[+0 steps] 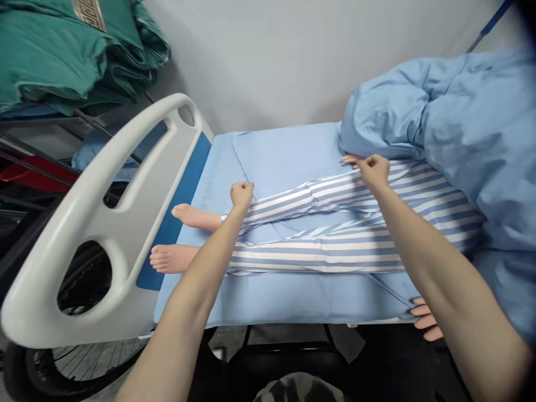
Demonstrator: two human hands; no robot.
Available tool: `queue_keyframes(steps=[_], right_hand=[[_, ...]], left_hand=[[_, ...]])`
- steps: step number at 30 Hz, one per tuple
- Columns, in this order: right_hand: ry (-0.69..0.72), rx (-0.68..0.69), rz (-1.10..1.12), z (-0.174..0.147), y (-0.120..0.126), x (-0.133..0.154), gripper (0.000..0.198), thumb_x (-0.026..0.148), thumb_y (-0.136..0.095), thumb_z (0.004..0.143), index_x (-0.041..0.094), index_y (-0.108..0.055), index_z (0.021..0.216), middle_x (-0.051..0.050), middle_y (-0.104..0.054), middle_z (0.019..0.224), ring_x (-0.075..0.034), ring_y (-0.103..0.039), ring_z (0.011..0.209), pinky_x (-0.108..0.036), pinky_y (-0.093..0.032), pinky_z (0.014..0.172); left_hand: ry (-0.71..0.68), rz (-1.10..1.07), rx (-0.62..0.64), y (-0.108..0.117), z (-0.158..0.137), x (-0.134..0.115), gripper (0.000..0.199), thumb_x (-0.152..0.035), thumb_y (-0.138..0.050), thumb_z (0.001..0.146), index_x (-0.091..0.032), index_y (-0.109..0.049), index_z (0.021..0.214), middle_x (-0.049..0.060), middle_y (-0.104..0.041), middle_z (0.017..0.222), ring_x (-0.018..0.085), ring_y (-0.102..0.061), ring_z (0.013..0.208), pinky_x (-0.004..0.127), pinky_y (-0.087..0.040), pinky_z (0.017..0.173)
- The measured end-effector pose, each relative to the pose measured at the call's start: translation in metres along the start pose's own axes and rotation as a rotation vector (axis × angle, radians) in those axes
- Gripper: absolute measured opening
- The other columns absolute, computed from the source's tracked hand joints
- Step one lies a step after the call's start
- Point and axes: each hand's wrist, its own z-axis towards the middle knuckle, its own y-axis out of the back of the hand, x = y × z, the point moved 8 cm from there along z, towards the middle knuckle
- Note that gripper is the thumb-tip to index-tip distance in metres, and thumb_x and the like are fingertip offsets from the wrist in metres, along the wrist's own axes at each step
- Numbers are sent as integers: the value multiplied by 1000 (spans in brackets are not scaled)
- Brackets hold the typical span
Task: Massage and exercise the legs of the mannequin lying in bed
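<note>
A manikin in blue-and-white striped trousers [318,251] lies on the bed, with its bare feet [173,259] towards the footboard. My left hand [242,195] is closed in a fist at the far side of the far trouser leg, just above the ankle. Whatever its fingers grip is hidden. Farther up the same leg, my right hand [374,170] is closed in a pinch by the thigh, beside the manikin's far hand [349,159]. What lies between those fingertips is too small to make out. The manikin's near hand [426,319] shows partly behind my right forearm.
A blue quilt [473,123] is bunched over the manikin's upper body. The white footboard [125,223] stands at the left end of the light blue sheet [285,151]. Green folded fabric [58,56] sits on a rack behind it. A spoked wheel [79,363] is at lower left.
</note>
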Motion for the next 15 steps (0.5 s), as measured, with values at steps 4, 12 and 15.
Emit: queue_keyframes(steps=[4,12,15], right_hand=[[-21,202,234,-61,-67,70,25,14,-61,72,20,-44,54,5,-43,53,-11,-43,57,-27,-38,65],[28,551,567,-172,-182,209,26,26,-61,72,20,-41,57,6,-36,54,-9,-34,56,-24,-31,58],[85,585,571,-186,-203,225,26,26,-59,75,20,-40,58,6,-36,56,-9,-35,57,-24,-31,59]], left_hand=[[22,-56,-58,53,13,6,38,-19,-60,73,-22,-35,44,-3,-38,42,12,-37,47,27,-28,51],[28,-296,45,41,2,34,30,-20,-57,71,-20,-43,45,-2,-43,43,10,-37,46,26,-32,51],[-25,-253,113,30,-10,53,27,-18,-58,69,-20,-43,47,-3,-44,45,10,-40,48,25,-33,53]])
